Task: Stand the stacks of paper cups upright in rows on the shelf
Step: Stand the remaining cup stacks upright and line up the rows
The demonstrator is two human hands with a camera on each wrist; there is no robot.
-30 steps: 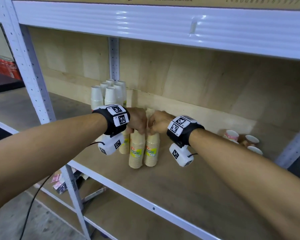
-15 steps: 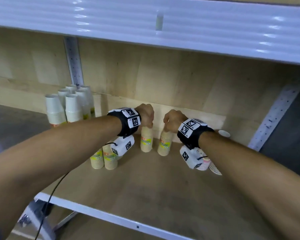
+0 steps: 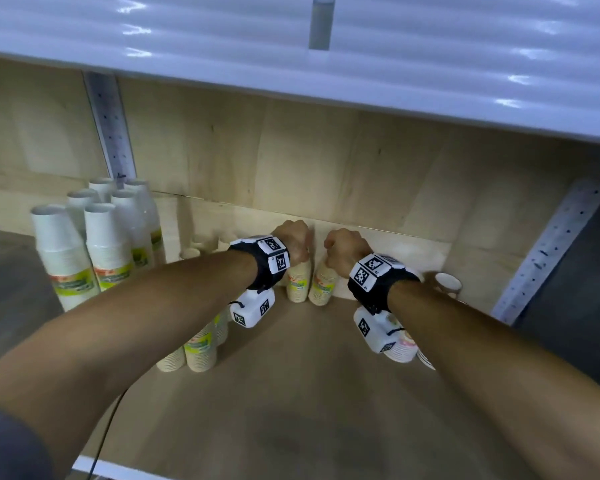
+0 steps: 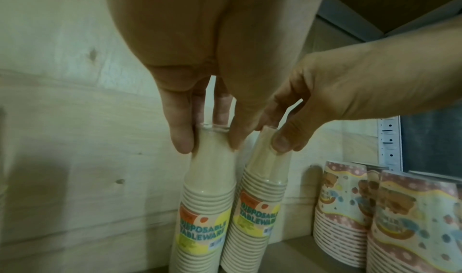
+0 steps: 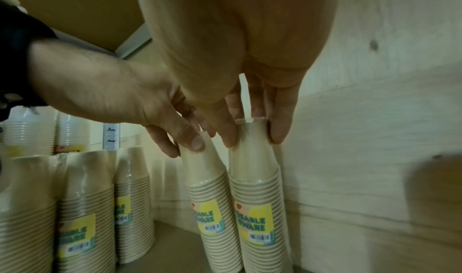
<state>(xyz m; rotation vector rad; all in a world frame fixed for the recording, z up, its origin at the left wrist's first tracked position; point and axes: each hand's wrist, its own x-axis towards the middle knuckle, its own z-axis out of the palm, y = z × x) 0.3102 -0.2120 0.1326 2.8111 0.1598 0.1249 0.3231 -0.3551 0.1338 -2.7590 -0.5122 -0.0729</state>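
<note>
Two wrapped stacks of beige paper cups stand side by side near the back panel of the wooden shelf (image 3: 309,393). My left hand (image 3: 293,237) pinches the top of the left stack (image 3: 298,282) from above; the left wrist view shows its fingers (image 4: 182,139) and thumb around that stack (image 4: 205,208). My right hand (image 3: 343,247) pinches the top of the right stack (image 3: 323,284); in the right wrist view the hand (image 5: 253,135) closes on that stack (image 5: 260,208). The right stack (image 4: 260,208) leans slightly toward the left one.
Taller white cup stacks (image 3: 111,244) stand in rows at the back left. More beige stacks (image 3: 198,351) stand under my left forearm. Patterned pink cup stacks (image 4: 345,208) sit to the right, near a grey upright (image 3: 551,251). The upper shelf beam (image 3: 326,81) hangs low overhead.
Both hands have carried their beige stacks rightward and deeper into the shelf, away from the other beige stacks, to the back panel. My view has shifted right.
</note>
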